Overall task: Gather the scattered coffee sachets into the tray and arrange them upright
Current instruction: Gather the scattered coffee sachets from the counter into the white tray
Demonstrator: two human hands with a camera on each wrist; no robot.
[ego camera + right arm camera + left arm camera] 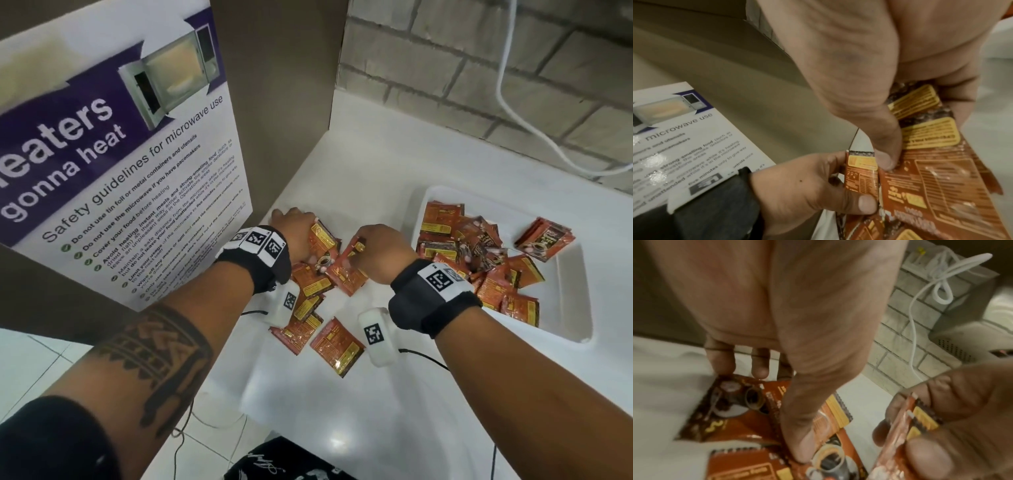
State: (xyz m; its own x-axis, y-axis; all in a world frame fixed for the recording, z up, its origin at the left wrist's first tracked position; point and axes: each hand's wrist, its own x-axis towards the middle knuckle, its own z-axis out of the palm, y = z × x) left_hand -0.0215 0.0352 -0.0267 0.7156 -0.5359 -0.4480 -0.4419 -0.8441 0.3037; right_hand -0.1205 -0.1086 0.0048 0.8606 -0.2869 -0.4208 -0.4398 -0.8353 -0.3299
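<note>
**Head view: both hands on the coffee packs**

Nearest, loose coffee sachets (pixel 337 346) lie flat on the white counter (pixel 376 411). Just past them, the left hand (pixel 296 233) pinches one sachet (pixel 861 175) in the little pile. The right hand (pixel 380 250) holds a sachet too, thumb (pixel 885 146) pressed on top. Farther right, the white tray (pixel 568 308) has many sachets lying in a messy heap. A poster (pixel 113 164) stands behind.

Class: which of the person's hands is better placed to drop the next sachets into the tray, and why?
Right. The right hand already pinches a sachet and is nearer the tray; the left hand is farther away, beside the poster.
</note>
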